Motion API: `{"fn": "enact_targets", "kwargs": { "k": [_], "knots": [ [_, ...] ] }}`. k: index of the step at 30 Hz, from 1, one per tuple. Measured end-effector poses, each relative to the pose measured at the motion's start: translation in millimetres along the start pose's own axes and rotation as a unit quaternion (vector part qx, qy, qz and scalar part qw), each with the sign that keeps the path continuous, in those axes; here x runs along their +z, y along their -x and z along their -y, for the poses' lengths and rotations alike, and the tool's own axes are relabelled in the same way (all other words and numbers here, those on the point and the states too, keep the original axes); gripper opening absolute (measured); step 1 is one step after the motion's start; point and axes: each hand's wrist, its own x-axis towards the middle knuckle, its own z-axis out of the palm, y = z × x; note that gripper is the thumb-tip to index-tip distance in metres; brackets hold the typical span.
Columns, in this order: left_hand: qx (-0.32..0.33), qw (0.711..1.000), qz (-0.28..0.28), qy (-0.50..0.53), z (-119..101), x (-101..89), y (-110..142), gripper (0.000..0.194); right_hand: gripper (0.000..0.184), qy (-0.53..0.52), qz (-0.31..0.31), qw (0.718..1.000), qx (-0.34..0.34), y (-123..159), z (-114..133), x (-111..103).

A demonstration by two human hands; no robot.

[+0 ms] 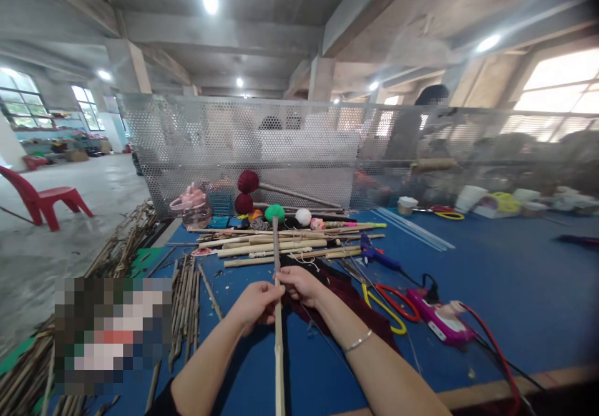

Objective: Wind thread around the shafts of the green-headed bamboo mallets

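Over the desk (pixel 505 304), toward its near edge: one pale stick (pixel 279 347), pinched by fingers of left hand (pixel 256 305) and right hand (pixel 299 284); far end greyish, degree of finish unclear. Toward far edge: other sticks (pixel 243 251), unheld.

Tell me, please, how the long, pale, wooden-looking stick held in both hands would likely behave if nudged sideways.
The long, pale, wooden-looking stick would probably stay stiff, since it runs straight beyond the left hand and right hand. It is likely light, being slender. Its far end may swing easily, as the hands grip it close together.
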Motion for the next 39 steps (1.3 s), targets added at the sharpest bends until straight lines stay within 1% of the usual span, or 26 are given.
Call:
{"fn": "enact_targets", "kwargs": {
  "k": [2,3,4,7,9,11,14,16,18,20,21,23,24,26,28,30,32,34,36,38,39],
  "knots": [
    [0.029,0.997,-0.043,-0.05,6.1,-1.7,-0.4,0.042,0.029,0.029,-0.027,0.999,0.0,-2.6,-2.3,3.7],
    [0.037,0.997,-0.044,-0.055,7.3,-2.6,-0.5,0.041,0.029,0.028,-0.026,0.999,0.004,-3.0,-2.3,4.4],
    [0.038,0.998,-0.031,-0.044,7.1,-3.1,-0.3,0.04,0.029,0.016,-0.013,1.0,0.009,-2.9,-1.6,4.3],
    [0.013,0.998,0.037,0.045,0.5,-2.6,2.5,0.037,0.029,-0.042,0.049,0.998,0.025,-0.1,1.8,1.4],
    [-0.009,0.995,0.056,0.078,-3.6,-1.1,4.7,0.037,0.029,-0.049,0.058,0.997,0.021,1.4,1.9,0.7],
    [-0.017,0.998,0.036,0.054,-3.6,0.0,5.5,0.039,0.03,-0.024,0.031,0.999,0.011,0.9,-0.9,2.3],
    [0.012,0.999,-0.036,-0.037,2.3,0.7,3.3,0.04,0.029,0.027,-0.02,0.999,-0.001,-2.1,-5.8,5.5],
    [0.023,0.997,-0.061,-0.047,5.8,0.9,0.5,0.04,0.029,0.032,-0.021,0.999,0.004,-3.5,-6.3,5.1],
    [0.007,0.999,-0.039,0.001,6.7,0.8,-1.7,0.038,0.029,0.01,0.01,1.0,0.021,-3.5,-4.2,2.3],
    [-0.007,0.998,0.004,0.065,5.7,-0.4,-2.3,0.033,0.028,-0.017,0.043,0.998,0.035,-2.4,-1.6,-0.6],
    [-0.011,0.995,0.027,0.092,5.0,-1.7,-1.9,0.031,0.029,-0.026,0.049,0.998,0.036,-1.8,-0.7,-1.4],
    [-0.019,0.991,0.061,0.121,4.3,-5.4,-0.3,0.031,0.029,-0.026,0.038,0.999,0.026,-1.1,-0.5,-0.9],
    [-0.025,0.991,0.066,0.117,4.6,-7.5,0.5,0.033,0.029,-0.019,0.027,0.999,0.021,-1.2,-1.3,0.3],
    [-0.029,0.996,0.056,0.07,6.3,-11.2,1.8,0.035,0.03,-0.001,0.005,1.0,0.016,-2.0,-3.7,2.9],
    [-0.01,1.0,0.026,0.007,8.6,-13.0,2.0,0.037,0.03,0.016,-0.013,1.0,0.015,-2.9,-5.9,4.4],
    [0.018,1.0,0.006,-0.018,10.0,-12.5,1.7,0.037,0.03,0.023,-0.021,0.999,0.017,-3.1,-6.7,3.7],
    [0.022,1.0,0.02,0.011,9.5,-10.4,2.1,0.035,0.027,0.011,-0.005,1.0,0.029,-2.5,-5.9,1.6],
    [0.003,0.996,0.056,0.063,7.1,-7.5,3.6,0.034,0.027,-0.015,0.028,0.998,0.045,-1.6,-4.6,-0.4],
    [-0.021,0.991,0.086,0.097,4.4,-4.9,5.2,0.034,0.029,-0.027,0.046,0.997,0.05,-1.2,-4.1,-0.6],
    [-0.037,0.991,0.086,0.091,3.5,-3.1,5.9,0.036,0.027,-0.02,0.031,0.998,0.045,-1.5,-4.7,1.8],
    [-0.038,0.994,0.071,0.069,4.1,-2.7,5.6,0.037,0.027,-0.011,0.015,0.999,0.042,-1.9,-5.2,3.8]
  ]
}}
